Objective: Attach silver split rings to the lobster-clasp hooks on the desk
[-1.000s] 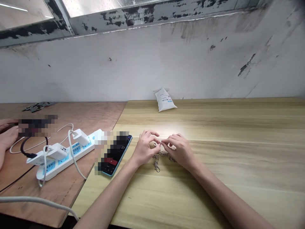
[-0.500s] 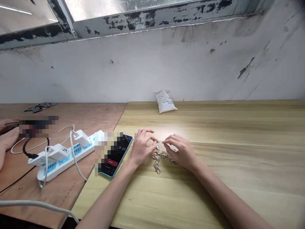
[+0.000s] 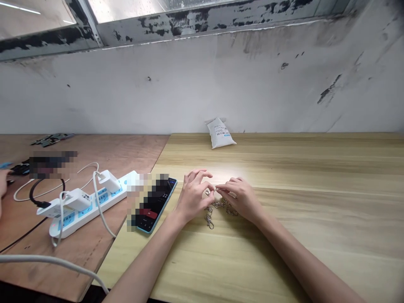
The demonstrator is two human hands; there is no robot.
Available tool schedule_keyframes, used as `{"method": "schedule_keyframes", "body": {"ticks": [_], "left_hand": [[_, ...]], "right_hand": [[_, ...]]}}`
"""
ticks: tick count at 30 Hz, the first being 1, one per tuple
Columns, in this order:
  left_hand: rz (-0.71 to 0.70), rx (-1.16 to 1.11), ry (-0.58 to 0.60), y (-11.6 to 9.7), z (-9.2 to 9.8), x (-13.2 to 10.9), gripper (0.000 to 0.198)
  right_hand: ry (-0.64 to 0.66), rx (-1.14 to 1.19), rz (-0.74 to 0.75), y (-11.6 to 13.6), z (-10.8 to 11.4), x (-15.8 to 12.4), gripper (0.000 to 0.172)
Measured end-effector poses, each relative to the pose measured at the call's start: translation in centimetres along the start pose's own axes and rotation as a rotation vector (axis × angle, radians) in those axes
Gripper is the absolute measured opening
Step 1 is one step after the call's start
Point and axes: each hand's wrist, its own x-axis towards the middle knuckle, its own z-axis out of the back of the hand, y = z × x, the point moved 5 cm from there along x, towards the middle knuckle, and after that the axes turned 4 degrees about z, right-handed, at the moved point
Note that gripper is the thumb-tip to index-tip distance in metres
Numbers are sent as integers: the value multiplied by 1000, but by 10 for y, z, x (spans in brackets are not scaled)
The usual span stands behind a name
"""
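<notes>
A chain of small silver metal clasps and rings lies on the light wooden table, partly hidden under my fingers. My left hand pinches one end of it between thumb and index finger, its other fingers raised and curved. Opposite it, my right hand has its thumb and fingertips closed on the same small metal end. The fingertips of both hands almost meet there, just above the tabletop. Other links trail beneath my right palm. Exact details of the pinched piece are too small to tell.
A phone lies left of my left hand. Beyond it, a white power strip with chargers and cables sits on the brown table. A white packet rests near the wall. Another person's hand shows at the left edge.
My hands have come together: the left moved slightly right, and the right fingertips closed onto the metal end. The other person's hand has drawn back toward the left edge.
</notes>
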Motion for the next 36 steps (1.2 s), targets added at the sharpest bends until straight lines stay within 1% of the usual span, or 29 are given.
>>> {"method": "schedule_keyframes", "body": {"ticks": [3, 6, 10, 13, 15, 17, 20, 22, 23, 26, 28, 29, 32, 34, 36], "left_hand": [[37, 6, 42, 4, -3, 0, 7], [60, 6, 49, 6, -3, 0, 7], [71, 6, 55, 8, 0, 1, 6], [78, 0, 77, 10, 0, 1, 6], [77, -1, 84, 12, 0, 1, 6], [87, 4, 70, 15, 1, 2, 6], [114, 9, 14, 21, 5, 3, 7], [121, 10, -22, 23, 8, 4, 6], [117, 8, -35, 23, 10, 4, 6], [72, -1, -54, 17, 11, 4, 6], [25, -4, -62, 10, 12, 3, 5], [2, -4, -68, 6, 12, 3, 5], [-37, -3, -92, -2, 14, 2, 6], [-41, -12, -108, -4, 16, 2, 6], [-43, -29, -115, -5, 18, 3, 6]], "right_hand": [[16, -176, 102, 7, -1, 0, 20], [56, -286, 182, 17, -3, 1, 22], [55, -271, 249, 30, 0, 1, 27], [59, -246, 263, 34, 1, 0, 25], [94, -254, 269, 36, -1, -1, 23], [140, -254, 291, 40, -4, -2, 22], [181, -208, 325, 46, -9, -3, 21], [148, -148, 279, 45, -7, -2, 20], [110, -107, 219, 42, -5, -1, 18], [-19, 57, -51, 24, 1, 0, 15], [-27, 203, -187, 14, 1, 0, 20], [-4, 285, -219, 12, -1, 0, 23], [58, 494, -253, 12, -3, 3, 29], [72, 546, -264, 11, -1, 4, 31], [105, 516, -239, 7, 3, 5, 29]]}}
